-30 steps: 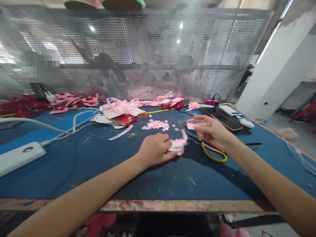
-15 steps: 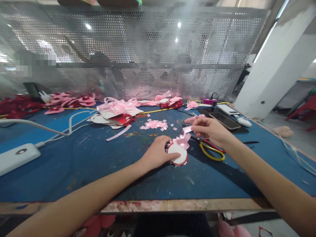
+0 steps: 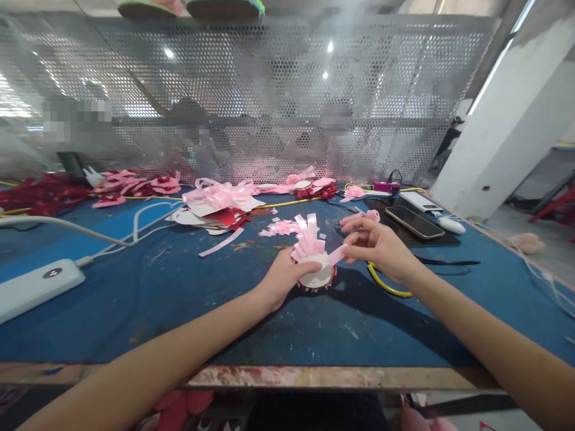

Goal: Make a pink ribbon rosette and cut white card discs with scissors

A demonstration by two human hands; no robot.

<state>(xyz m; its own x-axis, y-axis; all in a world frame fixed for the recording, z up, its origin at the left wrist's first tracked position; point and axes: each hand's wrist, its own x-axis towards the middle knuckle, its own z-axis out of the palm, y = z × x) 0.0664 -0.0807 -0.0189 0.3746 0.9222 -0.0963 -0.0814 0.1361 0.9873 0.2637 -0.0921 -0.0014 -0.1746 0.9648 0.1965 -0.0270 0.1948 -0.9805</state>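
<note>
My left hand (image 3: pixel 283 275) grips a round white disc (image 3: pixel 315 278) with a red edge, its thumb lying across the face. Pink ribbon strips (image 3: pixel 308 234) fan up from the disc's far rim. A short pink ribbon piece (image 3: pixel 336 255) is pinched between the thumb and fingers of my right hand (image 3: pixel 371 246), its other end at the disc's right edge. Under my right hand lie scissors, of which a yellow handle (image 3: pixel 389 284) shows; the blades are hidden. Beyond the disc, small cut pink ribbon bits (image 3: pixel 283 227) lie in a loose heap.
A pile of pink ribbon and card (image 3: pixel 220 200) sits at the back left, with a loose pink strip (image 3: pixel 221 243) before it. A phone (image 3: pixel 414 221) and a white mouse-shaped device (image 3: pixel 451 224) lie right. A white power bank (image 3: pixel 40 288) with cables is left. Perforated metal panel (image 3: pixel 269 102) stands behind.
The disc has been lifted and tilted, so the ribbon strips now stand upright. My right hand has brought the ribbon piece down to the disc's right edge, covering more of the scissors.
</note>
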